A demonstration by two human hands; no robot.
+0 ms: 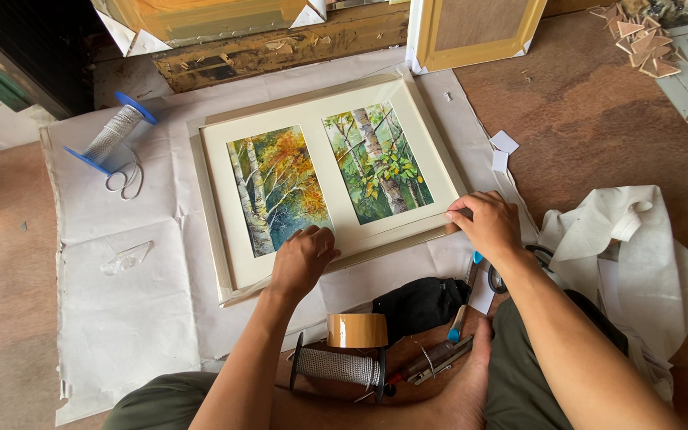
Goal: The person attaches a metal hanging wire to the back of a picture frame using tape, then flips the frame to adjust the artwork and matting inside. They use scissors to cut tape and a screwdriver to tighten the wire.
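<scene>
The framed picture (pixel 332 179) lies flat, long axis left-right, slightly tilted; left hand (pixel 302 259) presses it with curled fingers, right hand (pixel 483 223) grips its corner.

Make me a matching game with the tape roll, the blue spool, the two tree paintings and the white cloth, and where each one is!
1 tape roll
2 blue spool
3 tree paintings
4 white cloth

a far left of the frame
b inside the frame, under both hands
c near the person's knees, on a wire spool
d right of the right hand

Pairs: 1-c, 2-a, 3-b, 4-d
</scene>
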